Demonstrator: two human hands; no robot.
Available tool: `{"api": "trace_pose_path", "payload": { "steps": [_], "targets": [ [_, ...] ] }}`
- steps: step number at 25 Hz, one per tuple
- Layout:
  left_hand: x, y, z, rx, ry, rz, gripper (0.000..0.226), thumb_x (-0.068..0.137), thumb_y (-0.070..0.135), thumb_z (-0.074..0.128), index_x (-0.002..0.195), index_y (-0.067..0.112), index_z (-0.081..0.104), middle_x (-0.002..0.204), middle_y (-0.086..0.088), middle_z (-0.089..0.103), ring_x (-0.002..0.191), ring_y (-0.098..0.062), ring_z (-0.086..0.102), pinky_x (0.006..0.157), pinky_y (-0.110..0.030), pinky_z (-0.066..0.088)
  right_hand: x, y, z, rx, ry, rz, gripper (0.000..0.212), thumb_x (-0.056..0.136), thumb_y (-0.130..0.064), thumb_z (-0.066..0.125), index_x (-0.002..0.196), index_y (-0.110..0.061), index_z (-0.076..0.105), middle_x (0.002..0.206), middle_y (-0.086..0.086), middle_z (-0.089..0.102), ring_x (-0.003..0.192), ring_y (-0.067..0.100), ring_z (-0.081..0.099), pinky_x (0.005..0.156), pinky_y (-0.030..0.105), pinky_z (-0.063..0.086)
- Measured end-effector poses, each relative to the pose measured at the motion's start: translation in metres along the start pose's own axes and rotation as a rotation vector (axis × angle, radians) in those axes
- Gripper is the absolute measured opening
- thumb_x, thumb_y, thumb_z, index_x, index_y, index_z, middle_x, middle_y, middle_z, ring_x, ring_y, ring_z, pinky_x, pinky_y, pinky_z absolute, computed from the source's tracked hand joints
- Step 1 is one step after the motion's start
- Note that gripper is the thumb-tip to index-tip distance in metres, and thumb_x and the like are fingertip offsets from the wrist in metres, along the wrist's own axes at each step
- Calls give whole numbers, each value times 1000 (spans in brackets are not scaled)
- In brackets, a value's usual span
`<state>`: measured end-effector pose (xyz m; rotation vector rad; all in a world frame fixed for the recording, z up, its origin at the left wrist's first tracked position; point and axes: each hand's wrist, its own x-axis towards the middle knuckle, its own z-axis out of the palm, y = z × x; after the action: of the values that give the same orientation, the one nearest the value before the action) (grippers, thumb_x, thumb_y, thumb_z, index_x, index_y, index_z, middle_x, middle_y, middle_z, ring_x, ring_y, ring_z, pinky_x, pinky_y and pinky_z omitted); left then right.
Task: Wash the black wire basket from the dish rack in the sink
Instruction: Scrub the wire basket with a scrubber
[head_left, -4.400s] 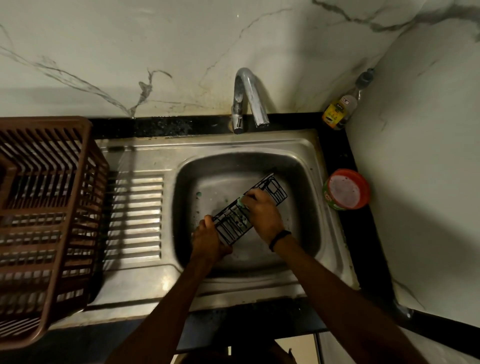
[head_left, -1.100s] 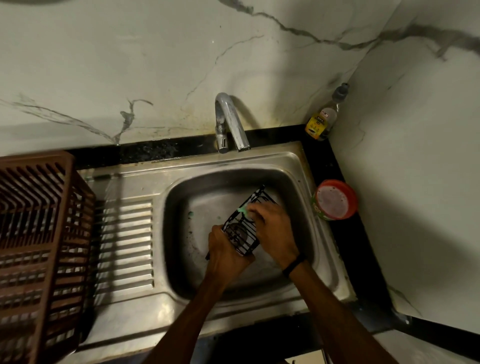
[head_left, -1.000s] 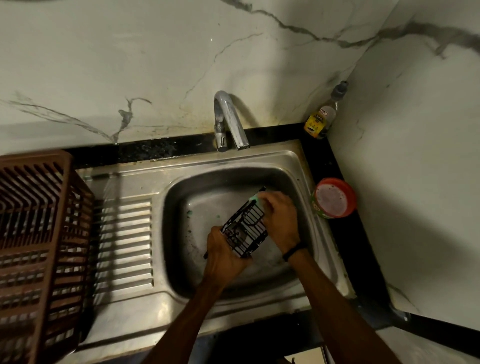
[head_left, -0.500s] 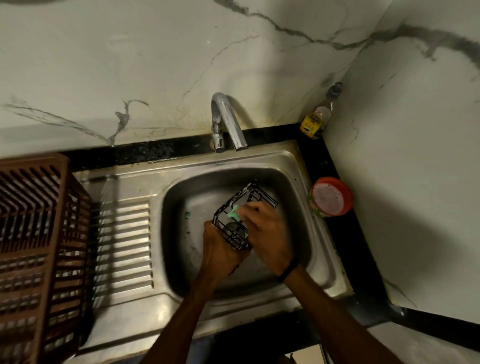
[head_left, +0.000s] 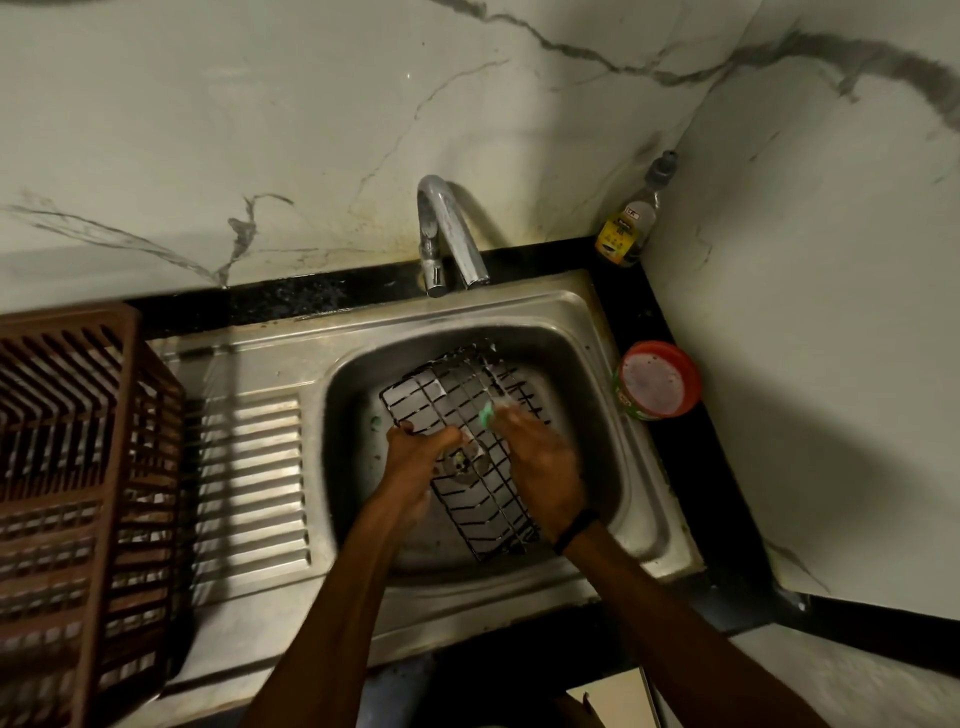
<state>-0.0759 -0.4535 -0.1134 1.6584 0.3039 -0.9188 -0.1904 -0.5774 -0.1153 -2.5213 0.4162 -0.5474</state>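
Gripping the black wire basket (head_left: 467, 447) over the sink (head_left: 597, 332), the left hand (head_left: 415, 457) steadies it while the right hand (head_left: 540, 462) pinches a green scrubber (head_left: 487, 414) against its wires.

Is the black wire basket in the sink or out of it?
In: the left hand grips the black wire basket inside the sink.

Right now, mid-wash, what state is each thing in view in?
Black wire basket: tilted over the steel sink bowl, held.
Left hand: grips the basket's left edge.
Right hand: holds a green scrub pad on the wires.
Chrome tap: no stream visible.
Brown slatted plastic rack: upright, beside the sink.
Yellow-labelled bottle: upright, capped.
Red-rimmed round tub: upright.
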Motion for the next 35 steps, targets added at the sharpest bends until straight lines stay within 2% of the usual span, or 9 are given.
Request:
{"api": "trace_pose_path", "payload": {
  "steps": [2,7,10,14,19,24,29,32,35],
  "targets": [
    [3,-5,-8,-42,2,-23,99,70,17,86,150,4,29,129,-10,57,111,-21,57,85,-35,47,-26,0,-8,-49,-53,6,48,84,6,43,124,-11,64,129,11,63,124,25,58,101,42,51],
    [-9,-3,6,-79,-128,-37,84,77,14,81,143,10,29,111,4,52,92,-7,53,68,-26,41,36,-19,1,-24,91,199,34,86,3,46,109,-3,71,113,14,71,110,27,67,100,34,48],
    [-12,6,5,-119,-110,-19,81,80,13,77,148,9,32,109,4,51,95,-9,52,72,-29,42,29,-33,7,-52,22,13,39,77,9,66,113,-5,69,120,13,68,116,26,63,100,36,51],
    [-10,7,-15,-143,-92,-18,77,58,24,82,122,15,41,117,-2,52,109,-19,51,93,-39,40,-51,-17,-12,-65,-83,-109,51,75,11,57,123,-6,64,127,12,65,118,26,62,95,42,54],
    [-11,0,-10,-150,-91,-27,83,69,19,82,140,4,42,129,-15,57,106,-21,55,84,-36,44,11,-13,-15,16,-20,255,31,91,-2,50,118,-5,65,114,16,64,101,28,63,89,33,55],
    [-13,4,-10,-53,-142,59,95,56,26,76,138,-6,42,104,-9,64,88,-16,58,72,-32,42,75,-3,-11,80,33,222,34,93,-9,44,118,-3,66,120,12,59,101,14,59,89,29,55],
    [-7,-6,-27,-61,-80,34,59,80,3,76,127,8,40,101,-7,65,97,-20,61,87,-38,42,-8,15,-11,92,-63,306,29,91,1,50,110,-14,67,113,-7,54,95,-1,52,82,26,52],
    [-10,-1,-25,-44,-119,53,79,70,15,84,133,8,37,110,-13,63,103,-23,61,97,-43,43,26,13,-7,90,65,358,27,96,2,52,112,-13,67,119,7,57,95,10,56,77,16,51],
    [-13,10,-18,-28,-122,88,98,47,32,86,131,6,42,118,-19,62,107,-28,61,94,-45,43,69,3,-7,153,41,301,28,99,-8,44,118,-6,64,125,14,54,106,20,57,90,27,52]
  ]
}}
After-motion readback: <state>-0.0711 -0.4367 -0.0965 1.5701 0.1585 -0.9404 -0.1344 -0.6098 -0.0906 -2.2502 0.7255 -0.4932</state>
